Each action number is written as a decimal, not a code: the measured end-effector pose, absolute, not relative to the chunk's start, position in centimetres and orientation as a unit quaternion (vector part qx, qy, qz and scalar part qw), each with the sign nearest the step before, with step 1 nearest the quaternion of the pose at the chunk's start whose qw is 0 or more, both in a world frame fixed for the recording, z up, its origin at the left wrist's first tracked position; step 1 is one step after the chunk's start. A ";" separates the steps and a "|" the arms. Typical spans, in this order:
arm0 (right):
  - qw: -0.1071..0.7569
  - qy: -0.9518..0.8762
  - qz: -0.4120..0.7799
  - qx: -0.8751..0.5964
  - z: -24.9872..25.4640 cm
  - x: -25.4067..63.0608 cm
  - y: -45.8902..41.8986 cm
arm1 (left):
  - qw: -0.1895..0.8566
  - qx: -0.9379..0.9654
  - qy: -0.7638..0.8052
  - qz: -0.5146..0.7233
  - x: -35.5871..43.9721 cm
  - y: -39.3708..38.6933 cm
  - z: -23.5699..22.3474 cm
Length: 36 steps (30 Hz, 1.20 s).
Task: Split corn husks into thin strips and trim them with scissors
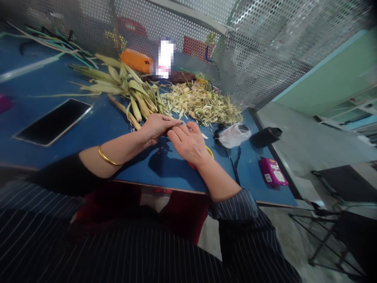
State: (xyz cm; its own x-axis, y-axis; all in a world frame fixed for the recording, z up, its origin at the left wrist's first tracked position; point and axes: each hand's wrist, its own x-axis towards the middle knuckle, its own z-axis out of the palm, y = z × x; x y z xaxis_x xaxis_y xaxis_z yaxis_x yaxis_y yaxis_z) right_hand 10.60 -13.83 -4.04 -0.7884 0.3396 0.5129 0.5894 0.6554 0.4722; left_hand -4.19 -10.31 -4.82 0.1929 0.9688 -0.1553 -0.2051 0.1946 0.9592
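My left hand (156,127) and my right hand (190,143) meet over the blue table, fingertips pinched together. What lies between the fingers is too small and covered to make out; a thin pale piece shows by the right fingers. Just beyond them lies a bunch of dried corn husks (140,96), pale green to tan. Right of the bunch spreads a heap of shredded husk pieces (203,103). Partly hidden beneath my right hand is a red and yellow rounded object (210,152) whose kind I cannot tell.
A large phone (54,121) lies at left. Behind the husks sit an orange pouch (135,61) and a blurred bright screen (165,59) before a perforated metal panel (141,23). At right are a white thread spool (234,136), a black cylinder (266,136) and a purple packet (273,172).
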 end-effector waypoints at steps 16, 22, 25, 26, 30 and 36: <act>0.262 -0.895 -0.229 -0.279 -4.5 10.9 -13.5 | 0.631 0.461 0.414 0.466 -4.7 -10.8 -3.2; 0.272 -0.907 -0.155 -0.281 -4.4 10.9 -13.5 | 0.609 0.460 0.428 0.484 -4.5 -10.7 -3.6; 0.380 -0.855 -0.099 -0.340 -4.0 11.3 -13.3 | 0.613 0.448 0.429 0.490 -4.7 -10.6 -3.3; 0.411 -0.827 -0.086 -0.374 -3.9 11.5 -13.1 | 0.614 0.443 0.432 0.490 -4.8 -10.6 -3.1; 0.376 -0.796 -0.042 -0.473 -4.2 12.0 -12.4 | 0.612 0.446 0.447 0.477 -4.7 -10.8 -2.5; 0.346 -0.817 -0.038 -0.459 -4.4 11.8 -12.4 | 0.579 0.473 0.457 0.482 -4.5 -10.8 -2.6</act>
